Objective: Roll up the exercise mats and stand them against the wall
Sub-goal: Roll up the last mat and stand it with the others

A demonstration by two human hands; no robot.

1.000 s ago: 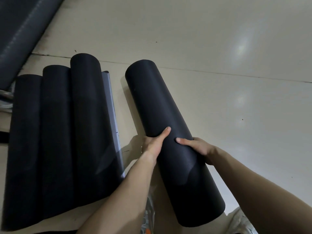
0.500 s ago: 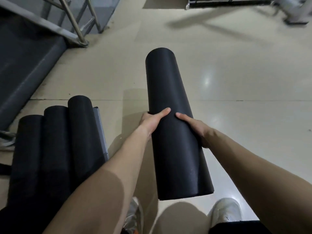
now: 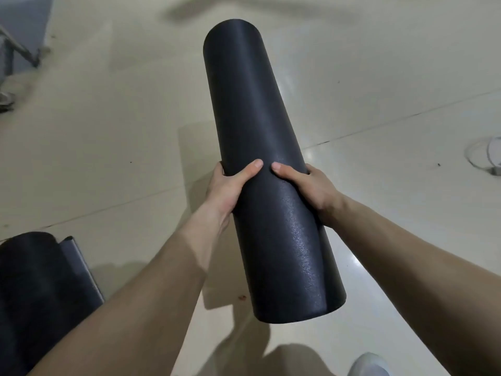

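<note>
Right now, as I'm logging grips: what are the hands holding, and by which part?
The rolled mat, gripped around its middle: left hand on one side, right hand opposite.

Head-worn view, angled down, close to floor (image 3: 108, 131)

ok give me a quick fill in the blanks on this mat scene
1. The rolled mat, held up off the floor, is ____ in colour.
2. The number of hands gripping it, left hand and right hand, is ____.
3. A second rolled mat shows in the lower ____ corner of the view.
Missing words: black; two; left
</note>
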